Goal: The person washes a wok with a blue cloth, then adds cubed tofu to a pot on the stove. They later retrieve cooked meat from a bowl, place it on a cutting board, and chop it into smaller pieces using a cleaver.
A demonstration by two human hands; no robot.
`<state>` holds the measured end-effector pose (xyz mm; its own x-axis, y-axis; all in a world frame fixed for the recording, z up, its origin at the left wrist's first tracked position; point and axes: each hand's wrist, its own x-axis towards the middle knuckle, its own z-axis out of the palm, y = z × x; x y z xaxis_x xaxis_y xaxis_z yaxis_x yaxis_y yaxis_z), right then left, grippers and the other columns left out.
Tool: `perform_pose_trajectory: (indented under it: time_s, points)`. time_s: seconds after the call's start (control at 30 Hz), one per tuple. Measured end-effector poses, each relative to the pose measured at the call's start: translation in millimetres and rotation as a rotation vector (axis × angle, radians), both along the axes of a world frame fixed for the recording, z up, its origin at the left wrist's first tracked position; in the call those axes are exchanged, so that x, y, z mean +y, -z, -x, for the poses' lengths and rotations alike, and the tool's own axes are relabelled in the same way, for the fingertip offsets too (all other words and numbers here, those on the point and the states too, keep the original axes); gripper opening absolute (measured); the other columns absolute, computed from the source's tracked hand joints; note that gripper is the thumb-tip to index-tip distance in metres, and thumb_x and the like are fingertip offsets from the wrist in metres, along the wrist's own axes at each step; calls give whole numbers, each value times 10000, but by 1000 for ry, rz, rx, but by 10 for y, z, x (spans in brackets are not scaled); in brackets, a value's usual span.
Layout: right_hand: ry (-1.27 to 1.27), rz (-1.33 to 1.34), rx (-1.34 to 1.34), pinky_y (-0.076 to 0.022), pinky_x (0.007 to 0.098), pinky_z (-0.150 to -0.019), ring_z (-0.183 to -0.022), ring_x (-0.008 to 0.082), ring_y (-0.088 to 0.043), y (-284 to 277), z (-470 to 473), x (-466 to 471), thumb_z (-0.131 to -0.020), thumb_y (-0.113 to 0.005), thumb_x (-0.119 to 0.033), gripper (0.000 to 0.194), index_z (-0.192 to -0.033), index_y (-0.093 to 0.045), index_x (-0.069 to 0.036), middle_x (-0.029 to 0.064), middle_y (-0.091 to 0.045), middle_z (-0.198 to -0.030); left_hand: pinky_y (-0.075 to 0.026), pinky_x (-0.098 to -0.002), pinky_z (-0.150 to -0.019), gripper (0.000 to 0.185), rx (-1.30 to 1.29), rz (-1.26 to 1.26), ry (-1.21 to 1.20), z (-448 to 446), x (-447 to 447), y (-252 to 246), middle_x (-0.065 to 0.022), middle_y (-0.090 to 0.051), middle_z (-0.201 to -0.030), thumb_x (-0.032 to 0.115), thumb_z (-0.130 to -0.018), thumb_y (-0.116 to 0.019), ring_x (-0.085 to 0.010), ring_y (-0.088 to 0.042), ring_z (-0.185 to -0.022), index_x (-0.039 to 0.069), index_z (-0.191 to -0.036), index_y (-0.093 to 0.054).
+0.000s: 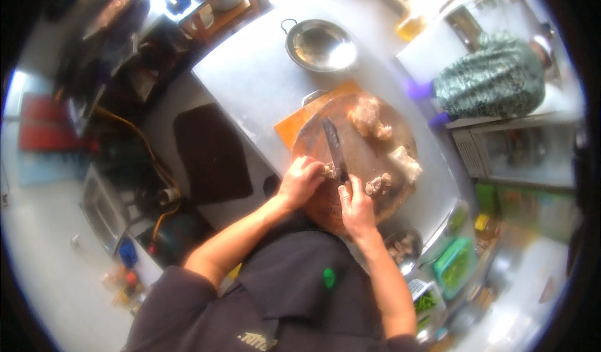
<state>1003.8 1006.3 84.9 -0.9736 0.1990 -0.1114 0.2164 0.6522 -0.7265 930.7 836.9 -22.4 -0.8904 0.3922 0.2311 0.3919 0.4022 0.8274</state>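
Note:
A round wooden chopping block (pixel 357 150) lies before me. My right hand (pixel 358 206) grips the handle of a dark-bladed kitchen knife (pixel 334 143), whose blade points away from me across the block. At the block's left side, my left hand (pixel 303 180) pinches a small piece of meat (pixel 327 169) close beside the blade. Small cut meat pieces (pixel 378 184) rest right of the knife. Farther right is a pale chunk of meat (pixel 404 164), and a larger lump of meat (pixel 365 115) sits at the block's far side. The exact cut is unclear.
An orange board (pixel 287 129) lies partly under the block on a metal table (pixel 244 75). A steel pan (pixel 321 45) stands at the far end. Near the block's lower right are a bowl of meat (pixel 403 247) and green-filled containers (pixel 453 265). A co-worker (pixel 493 79) bends at the right counter.

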Motion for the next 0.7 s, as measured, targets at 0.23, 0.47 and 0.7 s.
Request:
perform_pose_trajectory:
  time_s: [0.23, 0.47, 0.7]
  points:
    - [54, 103, 203, -587, 505, -710, -854, 463, -750, -97, -191, 8, -1083, -607, -171, 409, -1426, -498, 23, 303, -730, -931, -565, -440, -916, 235, 9, -66, -31, -45, -32, 1, -155, -690, -1075, 72, -870, -812, -363, -671, -1065, 30, -1083, -721]
    - [17, 14, -64, -546, 605, -700, -863, 554, -696, 718, -86, 94, -1097, -586, -253, 319, -1328, -541, -38, 337, -710, -885, -567, -447, -886, 178, 56, -37, 10, -74, -16, -20, -149, -701, -1095, 51, -865, -802, -373, -672, -1013, 34, -1014, -707]
    - [108, 123, 11, -562, 508, -734, -883, 483, -735, 241, -28, 240, -1087, -627, -259, 378, -1337, -584, 22, 303, -721, -924, -559, -438, -903, 182, 70, -18, 34, -15, 4, 44, -121, -709, -1081, 58, -844, -813, -358, -666, -1029, 43, -980, -693]
